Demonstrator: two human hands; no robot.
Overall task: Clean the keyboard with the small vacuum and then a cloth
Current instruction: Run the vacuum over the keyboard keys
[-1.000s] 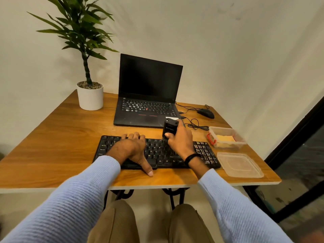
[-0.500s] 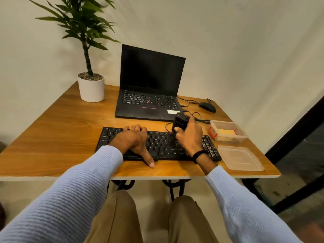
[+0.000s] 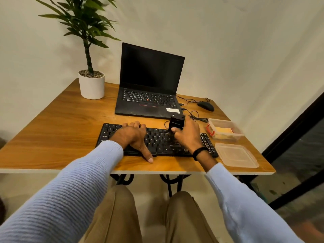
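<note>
Right hand is wrapped round the small vacuum, thumb on its near face, holding it upright with its lower end at the far rows of the keyboard, right of centre. Left hand lies flat and open on the keyboard's left half, gripping nothing, thumb reaching past it onto the table; probably steadying. The keyboard lies along the table's near edge. Vacuum looks rigid and light, so a one-handed grip round the body suits it. Keyboard looks thin and stiff and may slide on smooth wood. By the right edge: clear tub with something yellow, possibly the cloth; lid at the near right corner. Open laptop far centre, mouse far right, plant pot far left corner. Pale walls behind.
</note>
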